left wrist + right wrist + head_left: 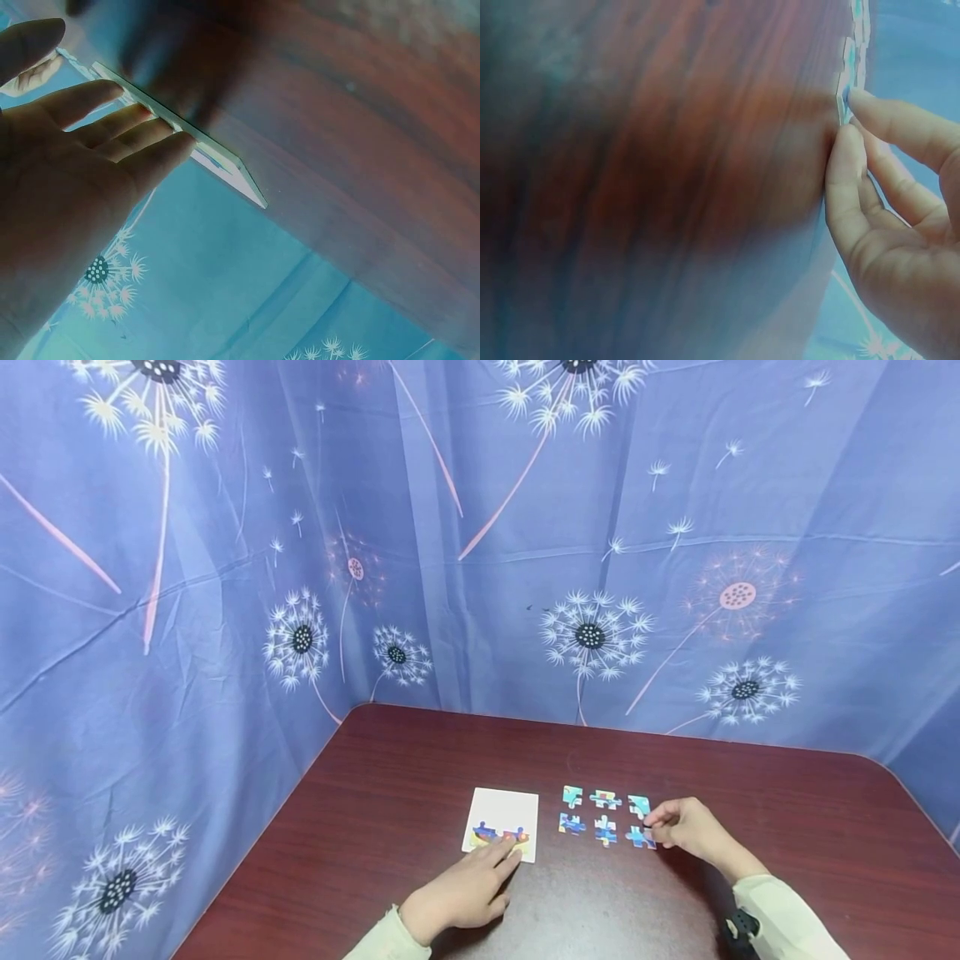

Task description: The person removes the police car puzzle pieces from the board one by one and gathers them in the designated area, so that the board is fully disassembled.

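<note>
A square white puzzle board (506,803) lies on the table, with blue, red and yellow jigsaw pieces (485,832) along its near edge. My left hand (468,887) rests its straight fingertips on that near edge; the left wrist view shows the fingers along the board's rim (217,146). To the right, several loose jigsaw pieces lie in two rows, among them an upper right piece (639,806) and a lower right piece (637,837). My right hand (693,831) pinches the lower right puzzle piece at its edge with thumb and forefinger, seen side-on in the right wrist view (844,97).
The dark red wooden table (420,752) has rounded far corners. A blue curtain with dandelion prints (480,610) hangs along its left and far sides. Other loose pieces, such as an upper left piece (572,796), lie between the board and my right hand.
</note>
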`<state>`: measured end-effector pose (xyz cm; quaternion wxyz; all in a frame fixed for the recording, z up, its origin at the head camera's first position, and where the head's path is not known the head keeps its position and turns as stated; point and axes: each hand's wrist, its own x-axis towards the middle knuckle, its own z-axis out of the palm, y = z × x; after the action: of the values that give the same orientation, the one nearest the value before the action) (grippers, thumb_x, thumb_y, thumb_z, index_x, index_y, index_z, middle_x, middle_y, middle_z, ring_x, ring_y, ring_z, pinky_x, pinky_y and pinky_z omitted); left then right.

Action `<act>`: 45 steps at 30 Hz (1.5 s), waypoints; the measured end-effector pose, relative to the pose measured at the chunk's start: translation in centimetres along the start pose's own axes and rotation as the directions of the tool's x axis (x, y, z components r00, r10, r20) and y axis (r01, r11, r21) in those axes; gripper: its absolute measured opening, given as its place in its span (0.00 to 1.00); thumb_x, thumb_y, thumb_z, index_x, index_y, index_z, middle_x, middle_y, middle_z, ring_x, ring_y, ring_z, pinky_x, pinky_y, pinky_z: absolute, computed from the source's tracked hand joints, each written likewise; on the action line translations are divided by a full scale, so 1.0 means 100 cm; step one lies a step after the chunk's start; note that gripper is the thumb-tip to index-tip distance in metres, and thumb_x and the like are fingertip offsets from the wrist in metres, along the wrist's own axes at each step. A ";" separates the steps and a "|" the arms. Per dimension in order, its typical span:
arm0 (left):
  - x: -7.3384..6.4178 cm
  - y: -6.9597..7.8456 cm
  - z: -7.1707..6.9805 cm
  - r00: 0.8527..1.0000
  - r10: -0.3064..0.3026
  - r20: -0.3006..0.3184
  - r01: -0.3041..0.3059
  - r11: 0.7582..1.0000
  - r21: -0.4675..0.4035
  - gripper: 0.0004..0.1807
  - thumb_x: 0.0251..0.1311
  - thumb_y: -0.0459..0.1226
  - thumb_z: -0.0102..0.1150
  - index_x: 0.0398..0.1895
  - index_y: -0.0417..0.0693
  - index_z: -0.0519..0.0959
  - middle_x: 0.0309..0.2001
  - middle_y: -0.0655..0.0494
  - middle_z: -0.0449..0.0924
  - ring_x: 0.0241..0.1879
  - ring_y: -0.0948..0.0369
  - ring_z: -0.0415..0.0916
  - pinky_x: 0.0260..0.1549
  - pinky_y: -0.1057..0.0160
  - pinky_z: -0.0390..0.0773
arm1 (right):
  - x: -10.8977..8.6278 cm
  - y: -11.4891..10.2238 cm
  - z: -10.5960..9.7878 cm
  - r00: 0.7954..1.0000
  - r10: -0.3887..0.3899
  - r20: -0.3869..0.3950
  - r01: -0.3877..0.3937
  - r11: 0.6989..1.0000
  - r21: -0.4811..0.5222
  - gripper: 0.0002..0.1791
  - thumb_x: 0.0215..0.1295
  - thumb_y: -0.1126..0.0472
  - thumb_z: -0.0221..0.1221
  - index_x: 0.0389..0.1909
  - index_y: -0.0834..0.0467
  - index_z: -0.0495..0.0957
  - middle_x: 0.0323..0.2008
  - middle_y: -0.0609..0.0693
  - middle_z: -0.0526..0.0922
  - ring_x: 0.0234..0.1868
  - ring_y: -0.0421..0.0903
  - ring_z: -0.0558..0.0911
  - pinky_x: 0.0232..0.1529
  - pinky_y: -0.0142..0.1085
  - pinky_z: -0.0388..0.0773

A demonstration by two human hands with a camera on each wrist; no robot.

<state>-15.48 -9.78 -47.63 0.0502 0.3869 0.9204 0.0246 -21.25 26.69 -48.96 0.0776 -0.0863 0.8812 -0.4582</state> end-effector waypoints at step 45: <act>0.000 0.020 0.001 0.996 -0.088 0.022 0.087 0.996 0.036 0.37 0.66 0.52 0.50 0.68 0.34 0.63 0.70 0.38 0.58 0.71 0.49 0.54 0.67 0.58 0.60 | 0.052 -0.060 0.050 0.959 -0.280 0.045 0.281 0.959 -0.029 0.09 0.64 0.65 0.60 0.41 0.67 0.83 0.36 0.56 0.85 0.32 0.46 0.82 0.31 0.32 0.79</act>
<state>-14.01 -8.38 -47.53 0.0555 0.3472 0.9361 0.0017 -24.77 18.19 -47.17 0.0282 -0.2208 0.8663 -0.4472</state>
